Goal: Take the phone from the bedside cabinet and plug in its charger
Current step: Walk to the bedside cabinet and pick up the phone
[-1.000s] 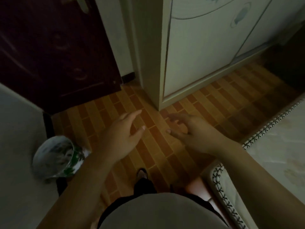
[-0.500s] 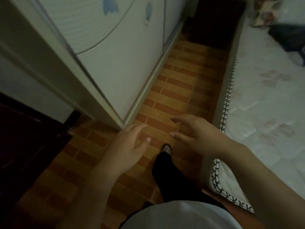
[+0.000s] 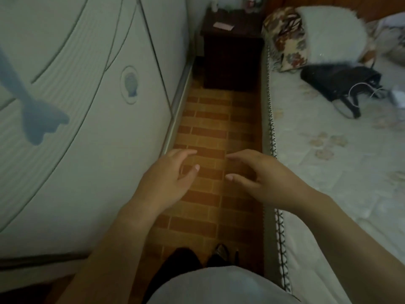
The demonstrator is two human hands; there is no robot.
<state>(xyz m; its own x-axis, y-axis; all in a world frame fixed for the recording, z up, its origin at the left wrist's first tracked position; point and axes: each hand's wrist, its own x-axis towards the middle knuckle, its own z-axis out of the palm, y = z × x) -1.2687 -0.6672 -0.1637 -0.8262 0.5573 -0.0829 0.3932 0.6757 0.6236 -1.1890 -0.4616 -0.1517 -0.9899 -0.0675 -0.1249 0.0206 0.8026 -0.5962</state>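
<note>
A dark wooden bedside cabinet (image 3: 232,53) stands at the far end of a narrow aisle, between the wardrobe and the bed. A flat pinkish object that may be the phone (image 3: 223,25) lies on its top. A white cable (image 3: 361,88) curls over a black bag on the bed. My left hand (image 3: 168,178) and my right hand (image 3: 260,174) hover side by side over the floor in the near middle, both with fingers apart and holding nothing, far from the cabinet.
A pale wardrobe (image 3: 87,106) with sliding doors walls the left side. The bed (image 3: 328,172) runs along the right, carrying a floral pillow (image 3: 287,38), a white pillow (image 3: 335,34) and a black bag (image 3: 337,80). The brick-pattern floor (image 3: 208,128) forms the aisle. Small items stand at the cabinet's back.
The view has swung right from the door and bin to look down the aisle; the cabinet and bed items came into sight. Both hands stay spread in front of me.
</note>
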